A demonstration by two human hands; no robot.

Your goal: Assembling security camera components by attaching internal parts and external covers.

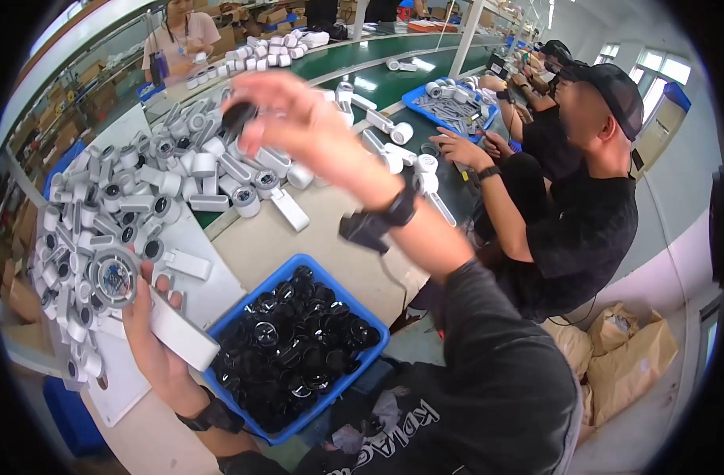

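Note:
My left hand (157,340) is closed around the handle of a white handheld fan body (180,331). Its round grey-rimmed head faces up, and a small circuit board shows inside. My right hand (306,123), smeared by motion, is raised over the far part of the bench. Between its thumb and fingers is a black round cover (239,117), partly hidden by the fingers. Close in front of me stands a blue basket (302,261), heaped with glossy black round covers (279,336). It sits just right of the white body in my left hand.
A large pile of white fan bodies (160,178) covers the bench's left and far side. Beyond runs a green conveyor (378,63). To the right, a co-worker (579,206) sits near a blue tray (413,99) of grey parts. Paper sacks (631,368) stand behind.

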